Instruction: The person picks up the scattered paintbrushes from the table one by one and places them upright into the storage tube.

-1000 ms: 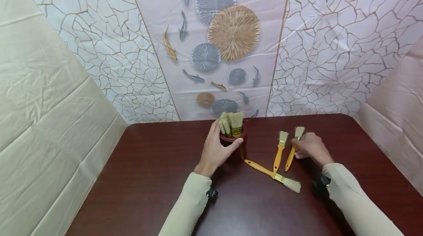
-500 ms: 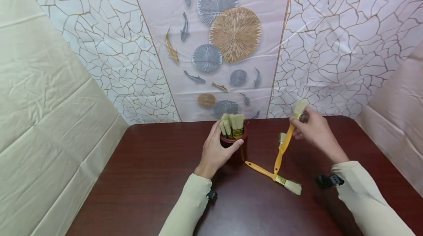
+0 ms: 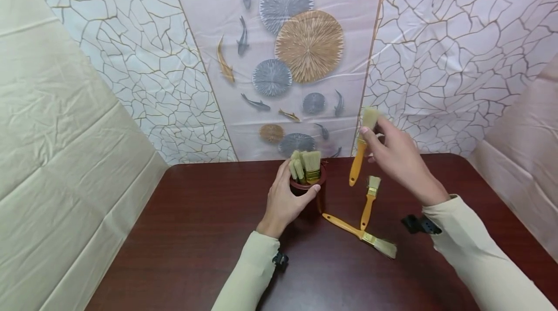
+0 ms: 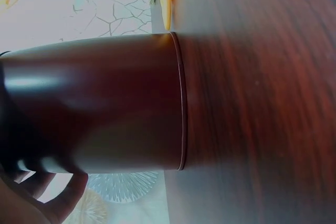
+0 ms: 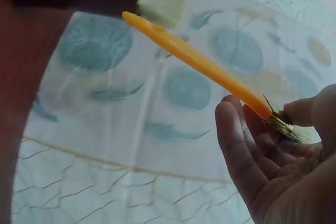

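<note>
My left hand (image 3: 283, 202) grips the side of a dark red-brown round pot (image 4: 100, 103), which stands upright on the table. Several paintbrushes (image 3: 312, 162) stick out of the pot, bristles up. Raised above the table to the right of the pot, my right hand (image 3: 394, 153) pinches another paintbrush (image 5: 199, 64) near its metal band. That brush has a yellow handle pointing down and pale bristles at the top. Two more paintbrushes lie on the table: one brush (image 3: 369, 204) below my right hand, and one brush (image 3: 348, 226) slanting in front of the pot, their handle ends close together.
The dark wood table (image 3: 200, 253) reaches back to a patterned cloth wall (image 3: 305, 122). Plain cream cloth (image 3: 87, 156) hangs along the left side, and more cloth hangs on the right. A dark device is strapped to each wrist.
My right hand has lifted the paintbrush off the table and carried it up and left toward the pot. My left hand stays on the pot.
</note>
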A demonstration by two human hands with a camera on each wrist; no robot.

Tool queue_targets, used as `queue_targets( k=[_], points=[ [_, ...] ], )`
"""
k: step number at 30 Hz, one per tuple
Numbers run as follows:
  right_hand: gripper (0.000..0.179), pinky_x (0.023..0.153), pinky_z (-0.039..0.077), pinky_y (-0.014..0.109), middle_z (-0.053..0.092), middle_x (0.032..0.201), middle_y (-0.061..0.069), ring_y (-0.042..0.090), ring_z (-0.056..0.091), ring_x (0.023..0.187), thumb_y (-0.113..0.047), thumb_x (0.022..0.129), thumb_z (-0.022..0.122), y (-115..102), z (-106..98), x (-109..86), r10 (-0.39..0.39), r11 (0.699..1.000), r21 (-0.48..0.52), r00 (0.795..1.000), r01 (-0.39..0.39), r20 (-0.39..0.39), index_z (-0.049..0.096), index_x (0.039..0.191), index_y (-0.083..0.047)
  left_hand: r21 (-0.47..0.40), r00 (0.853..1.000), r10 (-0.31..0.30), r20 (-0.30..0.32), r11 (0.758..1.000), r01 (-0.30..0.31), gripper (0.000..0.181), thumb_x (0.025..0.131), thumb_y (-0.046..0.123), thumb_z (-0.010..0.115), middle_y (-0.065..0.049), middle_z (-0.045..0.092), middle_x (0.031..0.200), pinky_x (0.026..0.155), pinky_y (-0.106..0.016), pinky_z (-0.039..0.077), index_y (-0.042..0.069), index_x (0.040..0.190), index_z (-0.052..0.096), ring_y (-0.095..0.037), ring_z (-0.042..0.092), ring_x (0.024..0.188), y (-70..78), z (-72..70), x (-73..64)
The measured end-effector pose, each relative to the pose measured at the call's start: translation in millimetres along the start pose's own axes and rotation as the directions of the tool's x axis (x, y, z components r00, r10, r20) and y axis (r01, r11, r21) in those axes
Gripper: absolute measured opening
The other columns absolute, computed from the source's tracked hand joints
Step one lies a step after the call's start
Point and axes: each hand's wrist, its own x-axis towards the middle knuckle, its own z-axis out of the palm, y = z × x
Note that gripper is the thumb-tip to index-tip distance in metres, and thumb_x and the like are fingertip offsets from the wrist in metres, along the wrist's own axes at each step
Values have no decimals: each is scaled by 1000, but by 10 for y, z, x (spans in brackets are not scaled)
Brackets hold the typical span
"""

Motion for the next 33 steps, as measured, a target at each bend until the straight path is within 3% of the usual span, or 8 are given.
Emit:
queue_targets(
  k=[9,14,17,21,26,33],
  points=[
    [26,60,60,27,69,106,21,37,75,89,-22,110,59,-416,118,137,-188,979,73,981,191,-37,62,123,1,5,1000,1,5,1000,-1,94,87,66,74,11,38,165,107,-58,49,30,165,35,-23,57,138,18,-24,4],
    [19,61,61,30,71,102,17,33,78,86,-13,105,66,-492,262,159,-318,945,69,948,319,-29,65,119,0,-1,1000,-12,18,1000,12,96,87,69,73,10,37,166,108,-58,47,31,166,32,-24,56,139,25,-28,-1],
    [19,65,61,35,73,104,13,29,79,86,-12,103,70,-491,369,147,-374,927,18,927,374,-4,66,119,-2,-10,1000,-15,24,1000,15,96,87,70,72,10,36,167,109,-59,47,31,166,32,-24,56,139,19,-24,-2],
    [16,69,61,38,73,106,9,26,78,90,-14,102,72,-470,507,132,-395,918,-17,917,397,54,66,114,-6,-19,1000,-11,17,1000,11,95,87,70,73,10,37,165,108,-59,47,31,165,35,-22,57,137,0,-17,-3],
    [19,74,62,39,74,108,7,25,76,94,-13,101,73,-411,671,117,-388,917,-38,911,397,138,67,118,-8,-11,1000,-12,11,1000,13,95,87,72,72,11,37,165,107,-61,47,31,164,35,-24,58,135,-7,-15,-3],
    [17,74,58,38,68,102,6,22,69,89,-15,106,66,-334,913,50,-377,909,-105,903,403,206,68,119,-5,-11,1000,2,14,1000,-2,94,89,68,72,9,36,166,106,-61,48,32,166,33,-25,56,138,-4,-5,-11]
  ],
)
